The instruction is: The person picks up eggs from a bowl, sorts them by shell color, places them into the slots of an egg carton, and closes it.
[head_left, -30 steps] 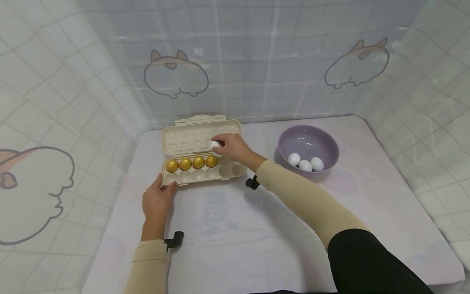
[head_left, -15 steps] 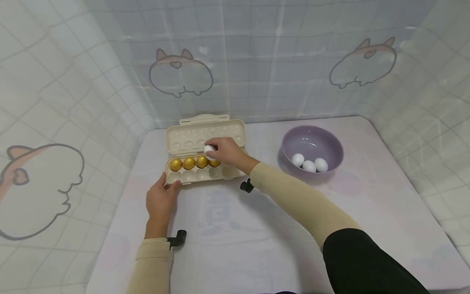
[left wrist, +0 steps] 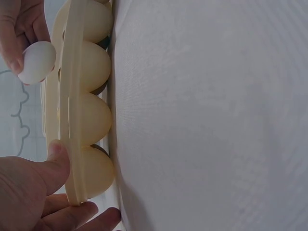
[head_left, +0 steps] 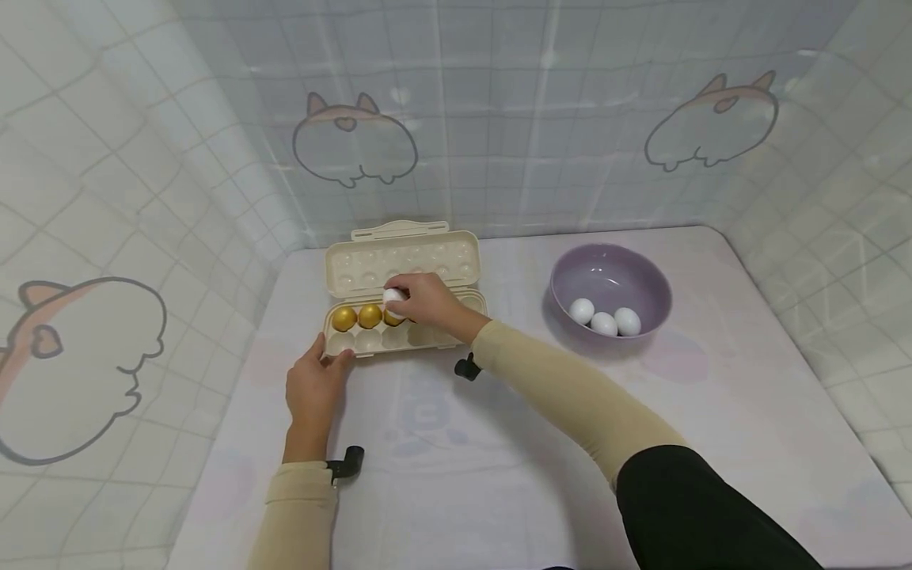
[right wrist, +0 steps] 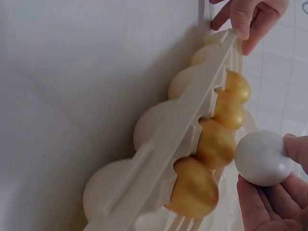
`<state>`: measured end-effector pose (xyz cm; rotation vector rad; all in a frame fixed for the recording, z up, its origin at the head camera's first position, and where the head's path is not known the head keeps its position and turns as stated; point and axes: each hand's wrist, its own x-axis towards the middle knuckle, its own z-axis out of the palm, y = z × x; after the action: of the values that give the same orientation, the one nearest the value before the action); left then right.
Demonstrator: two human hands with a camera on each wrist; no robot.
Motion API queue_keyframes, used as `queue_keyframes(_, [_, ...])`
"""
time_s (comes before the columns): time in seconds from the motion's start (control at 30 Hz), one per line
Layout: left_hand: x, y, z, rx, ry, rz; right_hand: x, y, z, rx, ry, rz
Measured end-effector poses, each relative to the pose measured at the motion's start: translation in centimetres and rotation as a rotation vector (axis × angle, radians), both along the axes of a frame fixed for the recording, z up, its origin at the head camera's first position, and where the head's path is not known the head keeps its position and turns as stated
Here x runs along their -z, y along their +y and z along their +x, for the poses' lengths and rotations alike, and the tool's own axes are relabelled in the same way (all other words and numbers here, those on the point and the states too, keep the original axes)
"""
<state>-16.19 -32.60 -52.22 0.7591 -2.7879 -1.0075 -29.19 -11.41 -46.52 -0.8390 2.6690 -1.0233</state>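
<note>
A cream egg carton [head_left: 402,255] lies with its lid folded back at the left of the table. Several gold eggs [head_left: 344,319] sit in its back row; the near-row hollows hold nothing. My left hand [head_left: 312,396] grips the carton's near left corner, thumb [left wrist: 58,159] on the rim and fingers round the end. Between thumb and fingers my right hand [head_left: 435,306] pinches a white egg [right wrist: 263,158], held above the gold eggs. In the head view, that hand and egg hide part of the back row.
A purple bowl [head_left: 613,277] stands to the right, with three white eggs [head_left: 603,324] at its near side. White cloth [head_left: 442,475] covers the table. Tile-patterned sheets [head_left: 484,119] with cartoon drawings hang behind and at both sides.
My right hand has carried the white egg leftward along the gold row. The left hand keeps its hold on the carton. The head view has shifted slightly.
</note>
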Motion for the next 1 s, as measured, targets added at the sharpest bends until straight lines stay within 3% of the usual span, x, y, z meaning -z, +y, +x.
queue_keyframes(0.43, [0.1,-0.3,0.1,0.022,0.019,-0.030,0.8,-2.4,1.4,-0.051,0.028,-0.063])
queue_keyframes(0.83, [0.1,-0.6,0.7,0.013,0.032,-0.044,1.7,-5.9,3.2,-0.060,0.068,0.035])
queue_keyframes(1.0, [0.1,-0.7,0.8,0.004,0.043,-0.052,2.4,-7.4,3.8,-0.080,0.129,0.077])
